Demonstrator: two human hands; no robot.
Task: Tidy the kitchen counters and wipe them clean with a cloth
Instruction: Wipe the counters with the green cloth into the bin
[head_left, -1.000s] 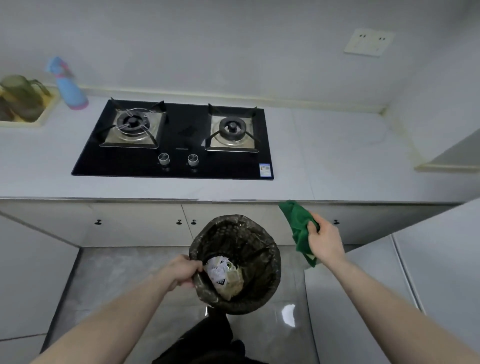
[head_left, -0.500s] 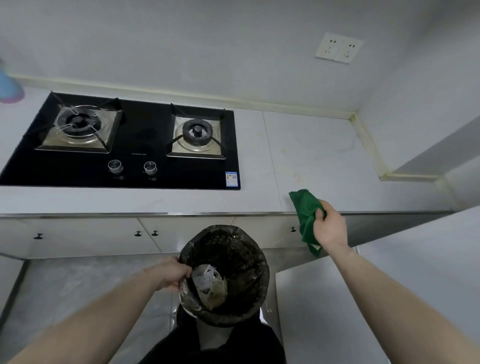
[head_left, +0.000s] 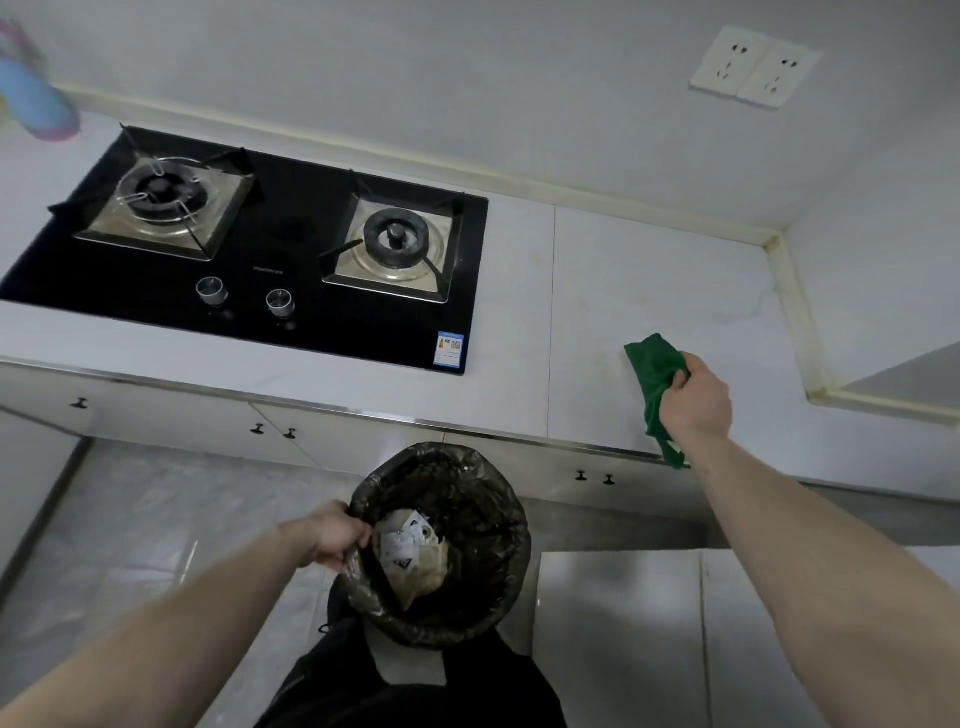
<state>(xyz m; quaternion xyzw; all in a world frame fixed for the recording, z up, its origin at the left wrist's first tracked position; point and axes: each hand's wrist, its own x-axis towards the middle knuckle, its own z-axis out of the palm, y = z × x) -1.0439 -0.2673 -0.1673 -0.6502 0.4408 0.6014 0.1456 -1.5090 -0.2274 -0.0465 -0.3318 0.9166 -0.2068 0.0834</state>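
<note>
The right hand (head_left: 696, 400) grips a bunched green cloth (head_left: 655, 382) over the white counter (head_left: 597, 291), at about three o'clock from the black gas hob (head_left: 291, 260). Down at six o'clock, the left hand (head_left: 332, 535) holds the rim of a bin (head_left: 441, 540) lined with a dark bag, crumpled paper (head_left: 410, 545) inside, below the counter edge

the stove (head_left: 291, 270) sits in the counter (head_left: 649, 291), left of the cloth (head_left: 655, 379); a bottle (head_left: 36, 104) stands behind it at far left. the bin (head_left: 441, 545) is before the counter, with litter (head_left: 415, 556) in it.
</note>
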